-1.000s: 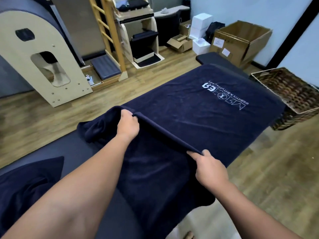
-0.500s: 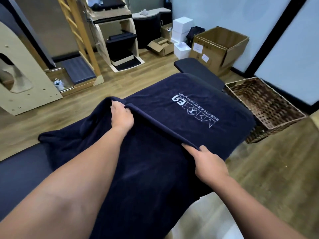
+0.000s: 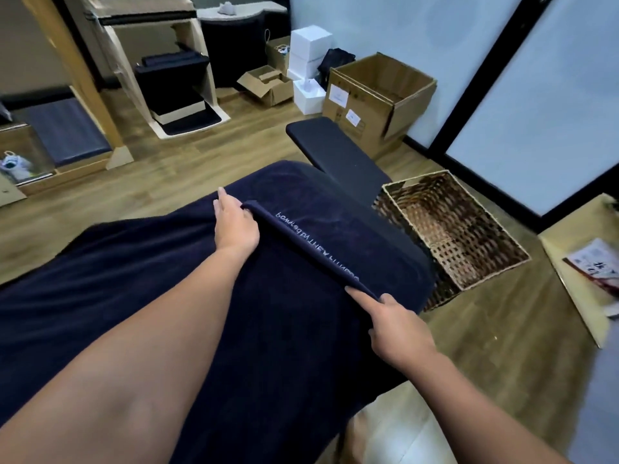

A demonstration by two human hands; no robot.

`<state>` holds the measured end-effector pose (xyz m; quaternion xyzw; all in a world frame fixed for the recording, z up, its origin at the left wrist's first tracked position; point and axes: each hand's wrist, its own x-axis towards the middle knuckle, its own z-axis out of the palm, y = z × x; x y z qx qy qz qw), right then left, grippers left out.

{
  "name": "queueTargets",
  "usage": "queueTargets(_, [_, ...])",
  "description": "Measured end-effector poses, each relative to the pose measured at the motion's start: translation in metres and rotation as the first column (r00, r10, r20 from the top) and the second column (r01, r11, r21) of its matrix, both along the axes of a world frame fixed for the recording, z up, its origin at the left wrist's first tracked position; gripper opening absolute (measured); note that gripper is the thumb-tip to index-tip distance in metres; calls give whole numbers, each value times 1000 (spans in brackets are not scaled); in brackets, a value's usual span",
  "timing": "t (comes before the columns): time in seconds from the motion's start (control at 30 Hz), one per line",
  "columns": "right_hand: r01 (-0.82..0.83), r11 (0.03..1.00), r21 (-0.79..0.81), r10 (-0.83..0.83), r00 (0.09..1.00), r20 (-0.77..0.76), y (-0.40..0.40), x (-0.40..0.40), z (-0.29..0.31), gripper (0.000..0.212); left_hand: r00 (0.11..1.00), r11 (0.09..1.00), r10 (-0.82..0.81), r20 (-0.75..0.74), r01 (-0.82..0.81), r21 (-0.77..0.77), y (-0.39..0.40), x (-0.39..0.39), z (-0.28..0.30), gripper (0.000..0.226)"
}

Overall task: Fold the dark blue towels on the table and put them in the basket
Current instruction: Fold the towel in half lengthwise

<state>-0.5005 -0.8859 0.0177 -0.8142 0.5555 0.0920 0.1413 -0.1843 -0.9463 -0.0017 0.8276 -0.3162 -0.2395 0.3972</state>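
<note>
A dark blue towel with white lettering lies spread over the black padded table. Its near edge is doubled over toward the far end, forming a raised fold across the lettering. My left hand pinches the fold's far corner, thumb under the cloth. My right hand pinches the fold's near corner at the table's right side. The woven basket sits on the floor just right of the table, with nothing visible inside it.
Cardboard boxes and white boxes stand by the far wall. Wooden exercise equipment occupies the back left. A low pale surface with papers is at the right. Dark-framed glass panels line the right wall.
Both hands have carried the towel's edge farther toward the far end, so the fold now covers most of the white lettering. The view has swung right, toward the basket.
</note>
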Motion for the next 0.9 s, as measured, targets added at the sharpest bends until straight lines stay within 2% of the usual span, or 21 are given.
queueTargets(0.2, [-113,993,28,111,990,82,-91,-43,-18,92,991,994,104,-85,-102,33,-73,-38,-3,42])
queueTargets(0.27, [-161,986,47,155,980,125,-124,-61,-23,90,988,992,125,-86,-124,17,-100,-54,-2,32])
queueTargets(0.37, [-199,978,68,185,969,166,-172,-82,-35,88,989,988,143,-23,-144,-52,-139,-79,5,8])
queueTargets(0.43, [-216,972,97,203,972,122,-201,-92,-42,87,996,996,74,58,-72,-49,-158,-93,3,18])
queueTargets(0.47, [-228,968,100,220,972,84,-217,-100,-50,86,992,1000,7,123,-5,-12,-167,-102,-2,33])
queueTargets(0.53, [-206,976,75,207,978,0,-222,-103,-58,76,943,969,-228,242,196,149,-154,-105,-15,64])
queueTargets(0.57, [-183,980,72,184,983,-12,-226,-106,-62,69,912,938,-314,265,254,237,-147,-107,-23,68])
queueTargets(0.63, [-185,981,63,185,983,3,-231,-111,-69,57,870,870,-419,260,303,388,-127,-114,-40,58])
queueTargets(0.73, [-324,942,90,321,946,40,-222,-102,-73,52,835,774,-492,248,289,563,-77,-126,-61,50])
queueTargets(0.8, [-390,920,39,389,921,21,-210,-95,-76,50,843,750,-487,228,270,605,-42,-137,-68,50])
queueTargets(0.9, [-338,941,-4,337,940,-55,-199,-84,-73,51,838,729,-494,234,252,636,4,-151,-78,54])
